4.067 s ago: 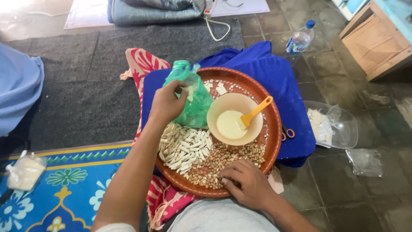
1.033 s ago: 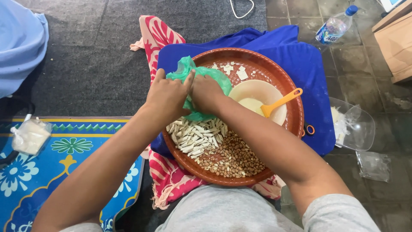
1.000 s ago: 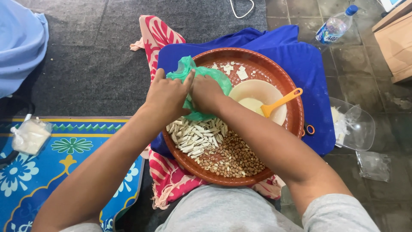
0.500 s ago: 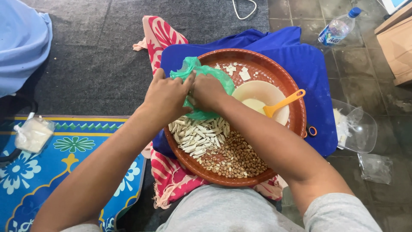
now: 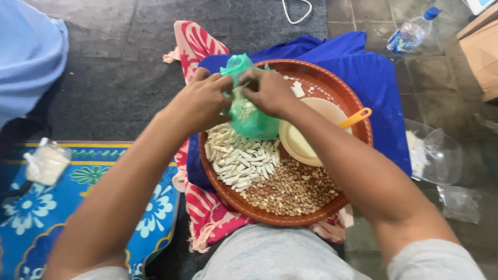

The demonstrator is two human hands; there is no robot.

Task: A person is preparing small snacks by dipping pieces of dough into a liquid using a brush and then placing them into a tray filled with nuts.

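A green plastic bag (image 5: pixel 249 116) with pale contents stands on the round brown tray (image 5: pixel 321 78) on my lap. My left hand (image 5: pixel 199 101) and my right hand (image 5: pixel 267 91) both pinch the bag's gathered neck. On the tray lie a heap of white rolled strips (image 5: pixel 238 158), a spread of brown peanuts (image 5: pixel 293 189) and a cream bowl (image 5: pixel 301 142) of pale paste with an orange spoon (image 5: pixel 355 117). My right forearm crosses over part of the bowl.
A blue cloth (image 5: pixel 384 93) and a red patterned cloth (image 5: pixel 197 44) lie under the tray. A water bottle (image 5: pixel 412 32) and a clear plastic container (image 5: pixel 433 153) lie on the tiled floor at right. A small tied bag (image 5: pixel 46 162) rests on the blue mat (image 5: pixel 31 223).
My right hand has left the peanuts and joined the left hand at the bag's neck. The bag's top is now gathered between both hands.
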